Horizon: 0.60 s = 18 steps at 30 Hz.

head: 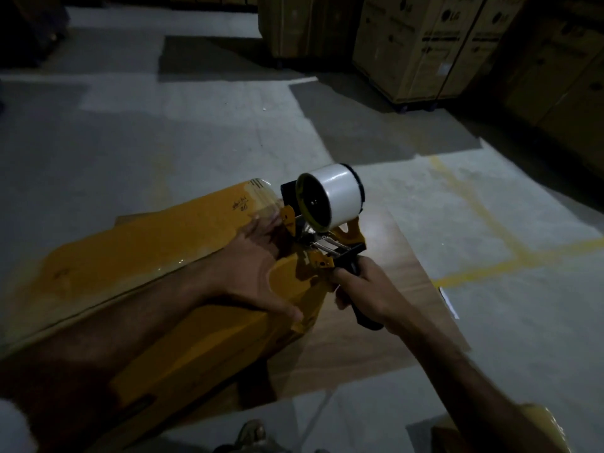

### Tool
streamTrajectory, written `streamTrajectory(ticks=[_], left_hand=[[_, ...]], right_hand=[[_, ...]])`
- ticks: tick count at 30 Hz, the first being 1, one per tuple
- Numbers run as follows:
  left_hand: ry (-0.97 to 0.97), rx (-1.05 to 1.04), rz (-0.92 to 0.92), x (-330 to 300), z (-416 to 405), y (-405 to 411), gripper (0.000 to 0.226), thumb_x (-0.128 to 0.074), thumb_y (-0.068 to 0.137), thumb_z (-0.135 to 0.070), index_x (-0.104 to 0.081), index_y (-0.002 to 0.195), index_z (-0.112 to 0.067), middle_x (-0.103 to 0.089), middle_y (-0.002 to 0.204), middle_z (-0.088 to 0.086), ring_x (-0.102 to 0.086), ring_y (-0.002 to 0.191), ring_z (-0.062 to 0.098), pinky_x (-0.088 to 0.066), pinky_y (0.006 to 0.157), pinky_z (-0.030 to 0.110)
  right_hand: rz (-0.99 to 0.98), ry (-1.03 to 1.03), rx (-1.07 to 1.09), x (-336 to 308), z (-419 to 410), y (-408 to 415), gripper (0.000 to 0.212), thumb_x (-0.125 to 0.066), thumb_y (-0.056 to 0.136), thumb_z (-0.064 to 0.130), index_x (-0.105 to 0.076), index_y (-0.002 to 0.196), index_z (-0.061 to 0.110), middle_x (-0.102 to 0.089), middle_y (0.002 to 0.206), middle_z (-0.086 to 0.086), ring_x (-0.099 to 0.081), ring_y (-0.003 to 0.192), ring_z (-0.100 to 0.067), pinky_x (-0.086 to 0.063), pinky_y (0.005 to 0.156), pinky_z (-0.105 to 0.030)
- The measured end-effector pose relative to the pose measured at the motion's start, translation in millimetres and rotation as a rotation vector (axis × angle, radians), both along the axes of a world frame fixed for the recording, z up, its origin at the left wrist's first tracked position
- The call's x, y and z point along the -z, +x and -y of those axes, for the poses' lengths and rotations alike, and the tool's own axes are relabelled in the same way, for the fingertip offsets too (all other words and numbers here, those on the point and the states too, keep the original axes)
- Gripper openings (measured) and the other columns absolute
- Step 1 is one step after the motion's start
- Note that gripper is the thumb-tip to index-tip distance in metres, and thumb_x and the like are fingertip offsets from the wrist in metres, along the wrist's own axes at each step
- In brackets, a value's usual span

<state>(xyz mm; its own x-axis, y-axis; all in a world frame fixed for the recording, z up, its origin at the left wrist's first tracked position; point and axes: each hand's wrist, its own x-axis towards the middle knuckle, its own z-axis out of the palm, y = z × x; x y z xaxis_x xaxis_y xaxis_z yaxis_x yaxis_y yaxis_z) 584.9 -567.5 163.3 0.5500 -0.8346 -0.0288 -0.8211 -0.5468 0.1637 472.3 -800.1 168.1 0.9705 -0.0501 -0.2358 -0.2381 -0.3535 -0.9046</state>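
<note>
Taping the box edge, centre of frame
The right hand [362, 289] grasps the tape dispenser [327, 220]; the left hand [258, 259] lies flat, fingers released, on the cardboard box [130, 256] beside bare floor [163, 125].

A cardboard box [147, 256] lies on a flat board [385, 322] on the warehouse floor [163, 125], left of centre. The left hand [258, 266] rests on the box's top near its right end. The tape dispenser [327, 223] sits just right of it, its handle in the right hand [366, 289]. Tall cartons [425, 44] stand behind, far right.
</note>
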Motion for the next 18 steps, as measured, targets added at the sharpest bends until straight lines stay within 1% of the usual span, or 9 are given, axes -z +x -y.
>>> streamTrajectory(ticks=[2,4,7,9,10,12,15,17,18], left_hand=[[0.013,-0.045,0.06,5,4,-5,0.125,-0.039,0.071,-0.103,-0.017,0.164,-0.024,-0.004,0.173,0.011,0.011,0.16,0.022,0.005,0.127,0.055],[-0.026,-0.047,0.08,6,5,-2,0.119,-0.042,0.076,-0.099,-0.025,0.162,-0.017,-0.011,0.171,0.018,0.003,0.16,0.025,0.001,0.128,0.056],[-0.006,-0.006,0.068,4,-1,3,0.122,-0.038,0.078,-0.098,0.008,0.165,-0.027,0.024,0.171,-0.002,0.027,0.154,0.009,0.019,0.125,0.038],[-0.012,-0.017,0.052,3,-3,4,0.12,-0.042,0.08,-0.094,0.017,0.163,-0.03,0.031,0.167,-0.007,0.037,0.146,-0.001,0.029,0.116,0.022],[-0.009,-0.022,0.033,3,-2,5,0.118,-0.044,0.081,-0.09,0.018,0.163,-0.032,0.029,0.168,-0.006,0.039,0.145,-0.002,0.031,0.114,0.019],[0.021,-0.044,0.007,1,3,2,0.112,-0.045,0.082,-0.084,0.013,0.164,-0.034,0.027,0.17,-0.003,0.036,0.149,0.003,0.03,0.118,0.027],[0.084,-0.077,-0.016,3,8,-10,0.103,-0.04,0.084,-0.074,-0.004,0.167,-0.025,0.028,0.169,-0.001,0.025,0.156,0.018,0.007,0.128,0.051],[0.072,-0.066,-0.04,3,8,-17,0.096,-0.037,0.086,-0.07,0.01,0.163,-0.039,0.027,0.169,-0.004,0.022,0.157,0.022,0.005,0.127,0.051],[0.065,-0.04,-0.027,3,7,-18,0.091,-0.036,0.088,-0.068,0.016,0.16,-0.046,0.029,0.169,-0.006,0.024,0.157,0.019,0.008,0.126,0.048]], right_hand=[[0.019,0.004,-0.033,4,1,0,0.017,-0.054,0.104,0.018,-0.057,0.089,0.01,-0.055,0.07,-0.006,-0.05,0.054,-0.012,-0.044,0.051,-0.026],[0.018,0.062,-0.039,6,3,-1,0.018,-0.053,0.104,0.016,-0.053,0.086,0.011,-0.047,0.065,0.001,-0.041,0.052,-0.012,-0.037,0.048,-0.028],[0.003,0.159,-0.048,9,13,-15,0.021,-0.05,0.104,0.009,-0.049,0.083,0.013,-0.041,0.061,0.005,-0.034,0.048,-0.011,-0.03,0.045,-0.027],[-0.012,0.218,-0.043,13,20,-34,0.024,-0.049,0.104,0.006,-0.05,0.081,0.016,-0.04,0.058,0.007,-0.031,0.047,-0.01,-0.028,0.044,-0.026],[-0.019,0.245,-0.033,15,23,-45,0.023,-0.048,0.104,0.006,-0.05,0.082,0.015,-0.039,0.058,0.007,-0.03,0.047,-0.01,-0.027,0.044,-0.026],[-0.019,0.27,-0.015,20,26,-59,0.019,-0.049,0.103,0.007,-0.049,0.085,0.012,-0.038,0.059,0.005,-0.03,0.048,-0.01,-0.028,0.044,-0.025],[0.025,0.219,-0.018,22,26,-62,0.019,-0.051,0.102,0.012,-0.049,0.083,0.013,-0.04,0.06,0.005,-0.033,0.049,-0.011,-0.03,0.046,-0.028],[0.058,0.173,-0.016,23,23,-63,0.02,-0.053,0.101,0.017,-0.052,0.082,0.013,-0.043,0.06,0.006,-0.037,0.05,-0.011,-0.033,0.051,-0.032],[0.072,0.159,-0.013,24,22,-65,0.02,-0.054,0.1,0.02,-0.054,0.081,0.012,-0.044,0.06,0.005,-0.037,0.051,-0.012,-0.033,0.054,-0.034]])
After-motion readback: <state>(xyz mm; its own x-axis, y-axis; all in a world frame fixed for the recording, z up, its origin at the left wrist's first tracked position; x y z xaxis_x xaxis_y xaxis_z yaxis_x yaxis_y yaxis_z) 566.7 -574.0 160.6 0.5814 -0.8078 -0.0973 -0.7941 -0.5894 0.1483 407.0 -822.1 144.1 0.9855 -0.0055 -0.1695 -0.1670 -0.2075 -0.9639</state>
